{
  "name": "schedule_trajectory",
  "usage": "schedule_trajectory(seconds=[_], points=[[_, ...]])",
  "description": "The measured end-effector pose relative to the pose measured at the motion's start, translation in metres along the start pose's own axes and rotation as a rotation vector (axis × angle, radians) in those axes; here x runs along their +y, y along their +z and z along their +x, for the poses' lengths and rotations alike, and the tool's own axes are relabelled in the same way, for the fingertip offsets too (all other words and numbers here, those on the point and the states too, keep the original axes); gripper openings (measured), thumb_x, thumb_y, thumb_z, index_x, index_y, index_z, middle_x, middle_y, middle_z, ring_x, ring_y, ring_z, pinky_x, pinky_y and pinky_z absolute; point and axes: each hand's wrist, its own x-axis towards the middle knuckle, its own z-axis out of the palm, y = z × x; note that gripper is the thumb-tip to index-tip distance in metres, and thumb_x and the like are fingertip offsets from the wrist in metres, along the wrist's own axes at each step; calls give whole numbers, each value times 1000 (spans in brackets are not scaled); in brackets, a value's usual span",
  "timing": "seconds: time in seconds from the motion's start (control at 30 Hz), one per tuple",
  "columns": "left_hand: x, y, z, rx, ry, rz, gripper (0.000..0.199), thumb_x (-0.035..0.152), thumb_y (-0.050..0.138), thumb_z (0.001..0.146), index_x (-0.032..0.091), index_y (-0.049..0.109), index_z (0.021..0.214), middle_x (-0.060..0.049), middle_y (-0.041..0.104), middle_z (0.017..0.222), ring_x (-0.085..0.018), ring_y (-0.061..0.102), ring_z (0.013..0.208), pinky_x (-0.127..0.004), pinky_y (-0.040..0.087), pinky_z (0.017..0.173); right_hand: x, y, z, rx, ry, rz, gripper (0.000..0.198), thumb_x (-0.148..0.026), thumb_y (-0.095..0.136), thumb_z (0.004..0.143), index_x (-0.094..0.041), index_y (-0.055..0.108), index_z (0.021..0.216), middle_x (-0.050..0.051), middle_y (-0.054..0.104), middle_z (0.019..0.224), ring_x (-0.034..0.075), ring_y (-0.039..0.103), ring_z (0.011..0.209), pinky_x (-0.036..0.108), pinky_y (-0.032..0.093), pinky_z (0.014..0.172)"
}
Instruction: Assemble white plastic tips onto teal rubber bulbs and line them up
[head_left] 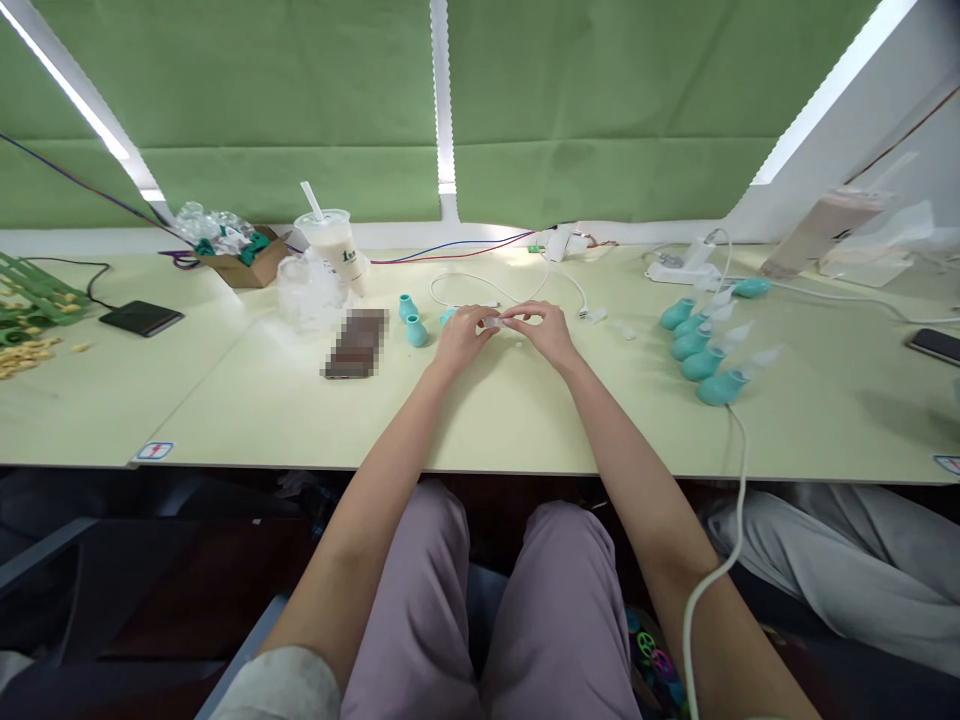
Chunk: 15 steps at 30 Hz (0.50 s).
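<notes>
Close together over the middle of the table, my left hand [463, 335] and my right hand [544, 332] pinch a small whitish translucent piece [493, 322] between their fingertips. Its exact shape is too small to make out. A teal rubber bulb [448, 316] shows partly behind my left hand. Two more teal bulbs, one standing [415, 331] and another behind it [406, 307], are just left of that hand, open necks up. On the right lies a row of several teal bulbs [703, 364] with clear pointed tips fitted in their necks.
A blurred phone [356, 343] lies left of the bulbs. Behind it stand a drink cup [334, 245], a plastic bag [307, 290] and a cardboard box [247, 262]. A power strip [682, 268] sits back right; a white cable [739, 520] hangs over the front edge.
</notes>
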Motion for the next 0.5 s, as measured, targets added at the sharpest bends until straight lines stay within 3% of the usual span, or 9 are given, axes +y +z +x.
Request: schedule_trajectory(seconds=[0.2,0.37,0.5], points=[[0,1,1,21,25,-26,23,14,61,79,18,69,100,-6,68,89,-17,58,81,-29,44,77,3,1,-1,30,-11,-11,12,-40,72,71,-31,75,77,2,69,96,22,59,98,43,42,95],[-4,6,3,44,26,-139,25,15,59,80,19,70,102,-5,66,86,-13,56,70,-25,46,68,3,1,-2,-61,44,240,16,-40,73,71,-27,75,81,2,72,96,21,63,99,40,44,96],[-4,8,5,57,-12,-259,23,22,64,78,19,71,99,-5,67,85,-13,58,72,-25,49,69,5,-2,-1,-109,124,420,19,-39,76,66,-25,76,78,4,73,96,23,65,99,39,47,94]])
